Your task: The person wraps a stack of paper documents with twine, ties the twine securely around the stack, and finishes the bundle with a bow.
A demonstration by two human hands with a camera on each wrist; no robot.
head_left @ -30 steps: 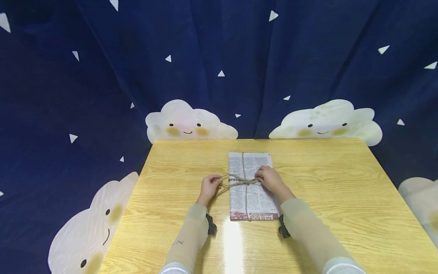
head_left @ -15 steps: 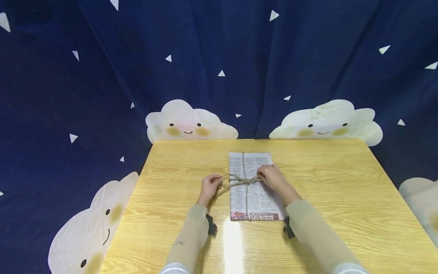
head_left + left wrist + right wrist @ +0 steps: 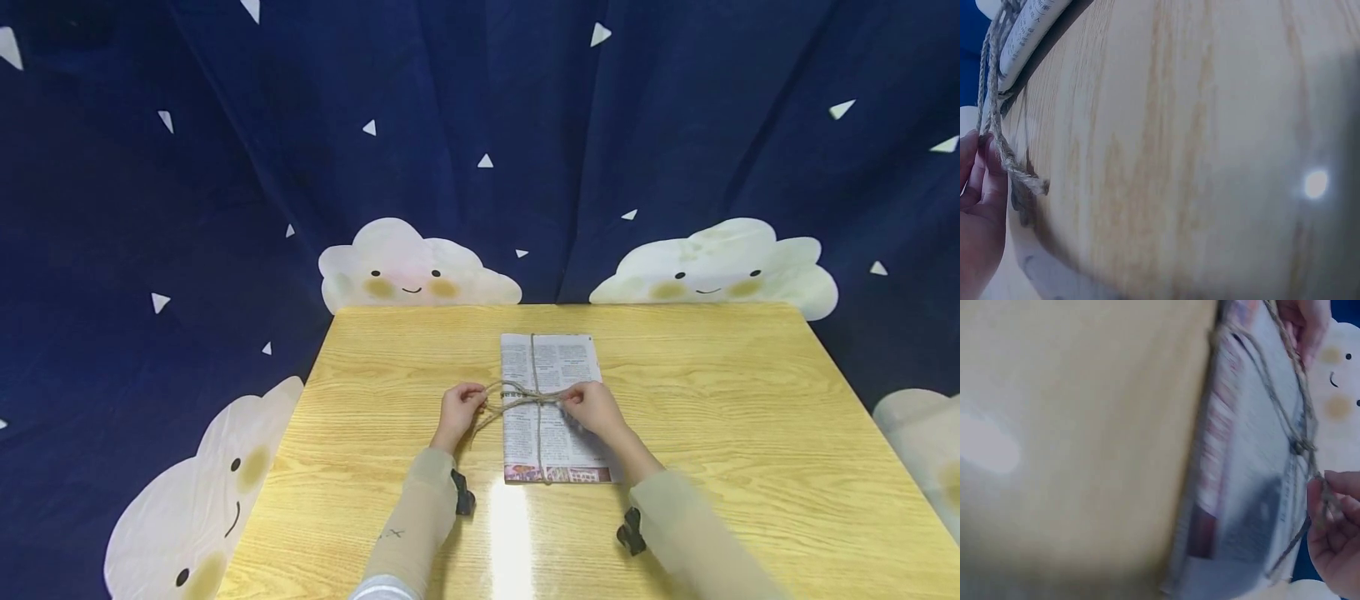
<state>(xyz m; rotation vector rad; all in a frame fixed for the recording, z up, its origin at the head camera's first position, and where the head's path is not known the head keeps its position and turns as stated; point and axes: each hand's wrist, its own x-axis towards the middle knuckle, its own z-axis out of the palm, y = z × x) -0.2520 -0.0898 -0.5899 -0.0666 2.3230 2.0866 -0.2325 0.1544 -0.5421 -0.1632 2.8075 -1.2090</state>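
Observation:
A folded bundle of newspaper lies flat on the table, with brown twine crossing it both ways. The twine's knot sits near the middle of the top sheet. Beyond the bundle's left edge, my left hand pinches a loop of twine between thumb and fingers; a loose frayed end hangs beside it. My right hand, over the right half of the newspaper, pinches the twine just right of the knot. In the right wrist view, a loose strand hangs below the right fingers.
The wooden table extends around the bundle on all sides. Behind it hangs a dark blue curtain with white triangles and smiling clouds. A black wrist device is strapped at the left sleeve, another at the right.
My right hand has shifted slightly toward the near edge, and its forearm has swung down and to the right; it still pinches the twine. The left hand and newspaper stay in place.

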